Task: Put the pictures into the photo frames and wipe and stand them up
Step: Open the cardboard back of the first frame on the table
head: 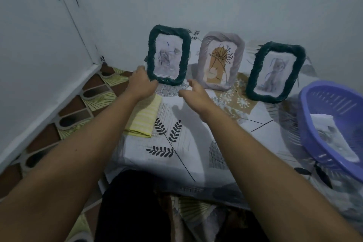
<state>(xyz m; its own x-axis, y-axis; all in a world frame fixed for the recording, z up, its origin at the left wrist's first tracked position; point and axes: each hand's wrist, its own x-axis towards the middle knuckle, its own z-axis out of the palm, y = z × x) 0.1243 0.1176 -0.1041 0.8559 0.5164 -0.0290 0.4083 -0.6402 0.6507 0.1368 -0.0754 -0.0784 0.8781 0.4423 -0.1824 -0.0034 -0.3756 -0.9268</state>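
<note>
Probably light, stiff teal woven photo frame (169, 59): best taken by rim. Gripped at lower corner by left hand (141, 83), with right hand (193, 93) loosely spread, empty.

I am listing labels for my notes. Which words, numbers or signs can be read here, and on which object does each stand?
None: no readable text anywhere.
Left dark green braided frame, grey woven frame and right dark green braided frame: drawings only inside, no letters.
Paper sheets in the purple plastic basket: too blurred to tell.
White leaf-patterned tablecloth: print only, no words.
</note>
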